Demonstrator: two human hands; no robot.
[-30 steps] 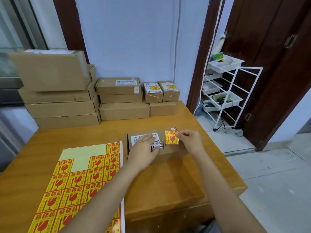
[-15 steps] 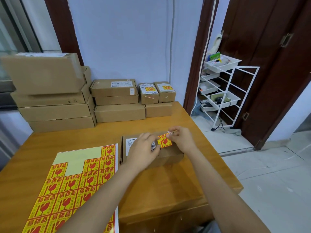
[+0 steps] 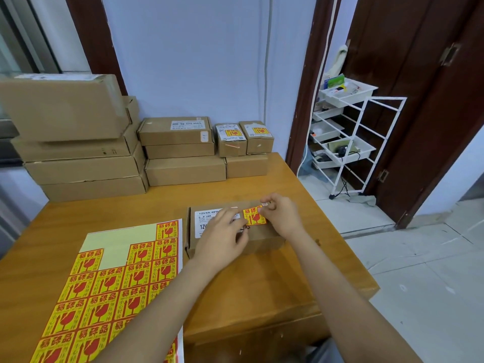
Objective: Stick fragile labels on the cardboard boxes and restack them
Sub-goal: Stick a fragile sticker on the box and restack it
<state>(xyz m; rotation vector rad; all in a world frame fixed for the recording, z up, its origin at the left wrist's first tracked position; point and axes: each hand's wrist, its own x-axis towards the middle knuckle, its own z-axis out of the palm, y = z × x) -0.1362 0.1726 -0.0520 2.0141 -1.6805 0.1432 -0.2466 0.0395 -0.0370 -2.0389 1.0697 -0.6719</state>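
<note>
A small cardboard box (image 3: 264,238) with a white printed label lies on the wooden table (image 3: 262,297), mid-right. A yellow and red fragile label (image 3: 252,217) sits on the box's top, right of the white one. My right hand (image 3: 281,218) pinches the fragile label's upper right corner. My left hand (image 3: 222,237) rests on the box top with its fingers stretched toward the label's left edge. The sheet of fragile labels (image 3: 112,281) lies flat at the left, its upper part peeled bare.
Against the back wall stand a stack of large boxes (image 3: 78,153), a stack of medium boxes (image 3: 183,153), and two small boxes (image 3: 230,140) bearing fragile labels on a flat box. A white wire rack (image 3: 348,142) stands by the doorway right of the table.
My right hand's fingers have shifted up to the label's upper right corner. The label stays on the box top and my left hand has barely moved.
</note>
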